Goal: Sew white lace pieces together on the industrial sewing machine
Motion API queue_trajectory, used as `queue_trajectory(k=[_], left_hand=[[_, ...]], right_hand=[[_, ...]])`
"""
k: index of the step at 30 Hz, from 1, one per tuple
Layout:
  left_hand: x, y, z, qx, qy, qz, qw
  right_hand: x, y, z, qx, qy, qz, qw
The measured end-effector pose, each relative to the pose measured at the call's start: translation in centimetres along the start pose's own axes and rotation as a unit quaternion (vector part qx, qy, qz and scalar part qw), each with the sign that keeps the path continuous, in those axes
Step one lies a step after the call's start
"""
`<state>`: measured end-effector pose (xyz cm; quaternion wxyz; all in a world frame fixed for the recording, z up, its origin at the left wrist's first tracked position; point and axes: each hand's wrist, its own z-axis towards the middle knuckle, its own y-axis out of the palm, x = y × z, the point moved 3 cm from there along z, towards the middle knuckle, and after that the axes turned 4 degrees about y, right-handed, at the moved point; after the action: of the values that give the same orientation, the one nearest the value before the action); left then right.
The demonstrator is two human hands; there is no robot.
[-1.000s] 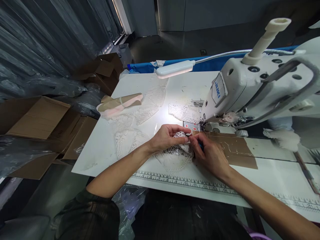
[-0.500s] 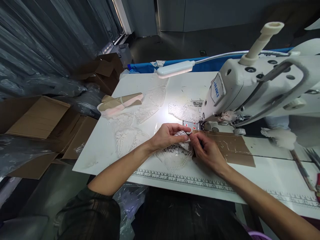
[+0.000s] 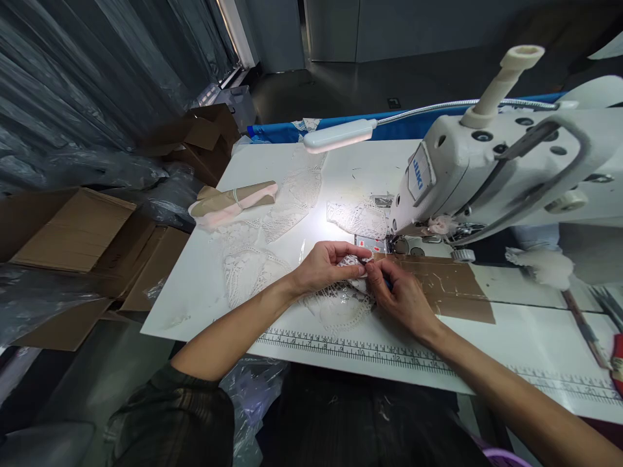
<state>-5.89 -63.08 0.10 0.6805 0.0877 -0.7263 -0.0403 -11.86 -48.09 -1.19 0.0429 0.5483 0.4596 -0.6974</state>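
Note:
A piece of white lace lies on the white sewing table just in front of the sewing machine. My left hand pinches the lace's upper edge, fingers closed on it. My right hand meets it from the right, fingers curled on the same edge, with a small blue tool partly showing under the fingers. Both hands sit close to the machine's needle plate.
More lace pieces lie spread to the left and behind under a lit gooseneck lamp. A rolled beige bundle sits at the far left. Brown tape covers the table right of my hands. Open cardboard boxes stand left of the table.
My hands stay on the lace edge; the right fingers have shifted slightly left against the left hand. The view has drifted a little.

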Motion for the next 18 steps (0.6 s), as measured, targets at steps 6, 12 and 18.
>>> queue_trajectory(k=[6,12,18], left_hand=[[0.8,-0.3,-0.1,-0.025,0.023,0.043,0.998],[0.9,-1.1,0.0,0.0,0.027,0.165,0.986],[1.8,-0.3,-0.2,-0.005,0.073,0.186,0.98]], right_hand=[[-0.4,-1.9,0.0,-0.103,-0.003,0.056,0.993],[0.5,-4.0,-1.2,-0.041,0.048,0.057,0.996],[0.2,-2.7,-1.5,-0.029,0.014,0.106,0.994]])
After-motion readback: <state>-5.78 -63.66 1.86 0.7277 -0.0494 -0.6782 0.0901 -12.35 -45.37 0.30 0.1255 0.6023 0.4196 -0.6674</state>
